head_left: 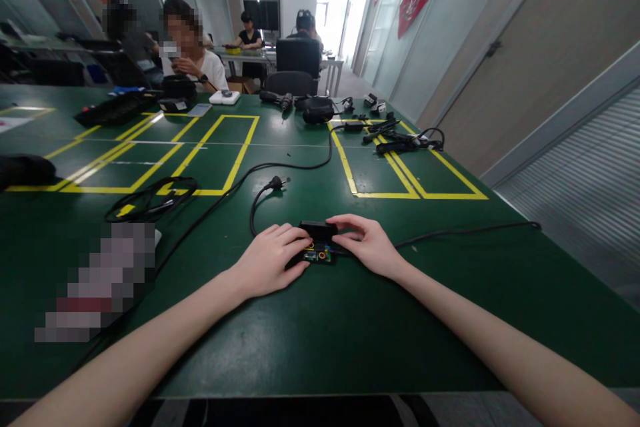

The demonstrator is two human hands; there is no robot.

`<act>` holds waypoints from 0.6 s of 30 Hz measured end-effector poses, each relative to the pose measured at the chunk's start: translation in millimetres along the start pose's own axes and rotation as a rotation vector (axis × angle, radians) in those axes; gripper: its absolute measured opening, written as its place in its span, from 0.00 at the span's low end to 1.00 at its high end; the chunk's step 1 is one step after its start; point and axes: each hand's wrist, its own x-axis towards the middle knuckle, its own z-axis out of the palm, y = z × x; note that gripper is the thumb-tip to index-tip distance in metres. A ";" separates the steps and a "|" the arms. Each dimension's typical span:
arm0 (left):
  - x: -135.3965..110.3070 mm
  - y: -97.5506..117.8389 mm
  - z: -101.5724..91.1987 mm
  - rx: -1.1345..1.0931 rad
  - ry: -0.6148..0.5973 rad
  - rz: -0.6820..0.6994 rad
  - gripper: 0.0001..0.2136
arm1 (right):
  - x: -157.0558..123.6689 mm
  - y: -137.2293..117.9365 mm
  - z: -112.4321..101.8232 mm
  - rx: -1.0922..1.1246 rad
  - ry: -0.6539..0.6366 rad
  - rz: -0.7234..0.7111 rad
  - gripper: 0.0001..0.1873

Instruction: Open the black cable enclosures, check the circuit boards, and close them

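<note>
In the head view an opened power adapter lies on the green table in front of me. Its green circuit board [320, 255] shows, with copper-coloured round parts on it. Behind the board a black plastic cover [316, 228] stands on edge. My left hand [273, 257] is closed around the left end of the board, thumb at the near side and fingertips at the far side. My right hand [367, 245] pinches the right end of the cover between thumb and fingers. A cord with a black plug [275, 183] runs behind my left hand. Another black cable [465, 232] leads away to the right.
A coiled black cable [155, 200] and a blurred-out flat item [100, 283] lie to the left. Yellow tape outlines mark the table [240, 347]. Farther back are a power drill [277, 100], a black pouch [319, 110] and several tangled adapters [400, 143]. People sit beyond.
</note>
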 end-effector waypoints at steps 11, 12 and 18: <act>-1.5 -3.9 -1.7 0.044 0.085 0.054 0.09 | -1.9 -2.3 1.3 0.026 0.026 -0.055 0.15; -1.6 -4.0 -1.5 0.047 0.082 0.054 0.09 | -1.9 -2.0 1.3 0.020 0.027 -0.064 0.15; -1.8 -4.2 -0.2 0.048 0.078 0.035 0.09 | -1.8 -0.7 0.9 0.000 0.039 -0.100 0.13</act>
